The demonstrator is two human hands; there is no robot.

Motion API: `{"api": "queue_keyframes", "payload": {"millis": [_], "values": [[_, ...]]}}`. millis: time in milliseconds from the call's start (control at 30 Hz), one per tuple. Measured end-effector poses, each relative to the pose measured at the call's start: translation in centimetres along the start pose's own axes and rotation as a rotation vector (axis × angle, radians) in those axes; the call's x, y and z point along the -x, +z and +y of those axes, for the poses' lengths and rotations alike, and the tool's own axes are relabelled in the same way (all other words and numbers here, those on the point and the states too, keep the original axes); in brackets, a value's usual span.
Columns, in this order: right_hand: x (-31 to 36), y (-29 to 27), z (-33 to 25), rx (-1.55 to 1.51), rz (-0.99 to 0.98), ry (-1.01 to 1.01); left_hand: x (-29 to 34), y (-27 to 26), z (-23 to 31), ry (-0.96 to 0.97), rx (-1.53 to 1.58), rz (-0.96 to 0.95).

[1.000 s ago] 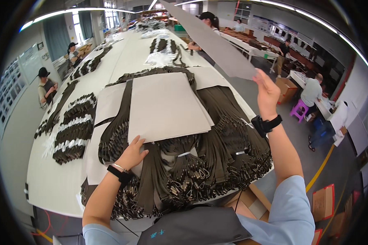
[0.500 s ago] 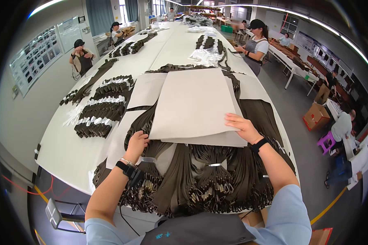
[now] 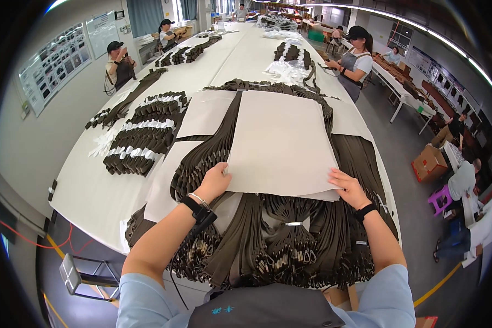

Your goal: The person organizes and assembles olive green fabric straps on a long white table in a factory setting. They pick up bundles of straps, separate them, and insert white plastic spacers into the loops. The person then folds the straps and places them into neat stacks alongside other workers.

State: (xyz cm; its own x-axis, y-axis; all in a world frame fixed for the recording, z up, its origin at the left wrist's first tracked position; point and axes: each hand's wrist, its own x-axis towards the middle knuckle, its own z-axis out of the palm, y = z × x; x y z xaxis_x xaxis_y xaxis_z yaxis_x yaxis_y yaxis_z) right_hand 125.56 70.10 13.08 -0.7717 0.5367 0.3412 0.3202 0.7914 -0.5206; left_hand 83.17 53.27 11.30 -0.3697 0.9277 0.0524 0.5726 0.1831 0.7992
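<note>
A large pale beige sheet [image 3: 283, 139] lies over a pile of dark brown straps [image 3: 240, 229] with metal clips at their near ends. My left hand [image 3: 215, 182] is closed on the sheet's near left corner. My right hand [image 3: 349, 187] grips its near right corner, fingers resting on top. Under that corner, the edge of another pale layer shows. One strap bundle below the sheet has a light band [image 3: 294, 223] around it. More long straps [image 3: 202, 156] fan out along the sheet's left edge.
Further pale sheets [image 3: 203, 113] lie left of the pile. Banded dark bundles [image 3: 147, 131] sit in rows on the long white table [image 3: 87, 191]. A person [image 3: 355, 63] stands at its right side, another [image 3: 120, 65] at its left. A folding chair [image 3: 87, 276] stands lower left.
The sheet has shifted right with both hands, uncovering more straps along its left edge. My left hand has moved up and right. The whole view has turned slightly.
</note>
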Motion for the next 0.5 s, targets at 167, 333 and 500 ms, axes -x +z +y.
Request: {"api": "queue_keyframes", "payload": {"millis": [167,333,500], "values": [[1.3,-0.3,1.2,0.066,-0.049,0.0,0.6,0.3,2.6,0.057,-0.212,-0.05],[2.4,-0.8,0.1,0.11,-0.084,0.059,1.3,0.3,1.1,0.136,-0.246,-0.04],[5.8,-2.1,0.9,0.254,0.137,0.17,1.9,-1.7,-1.5,0.148,-0.181,-0.061]]}}
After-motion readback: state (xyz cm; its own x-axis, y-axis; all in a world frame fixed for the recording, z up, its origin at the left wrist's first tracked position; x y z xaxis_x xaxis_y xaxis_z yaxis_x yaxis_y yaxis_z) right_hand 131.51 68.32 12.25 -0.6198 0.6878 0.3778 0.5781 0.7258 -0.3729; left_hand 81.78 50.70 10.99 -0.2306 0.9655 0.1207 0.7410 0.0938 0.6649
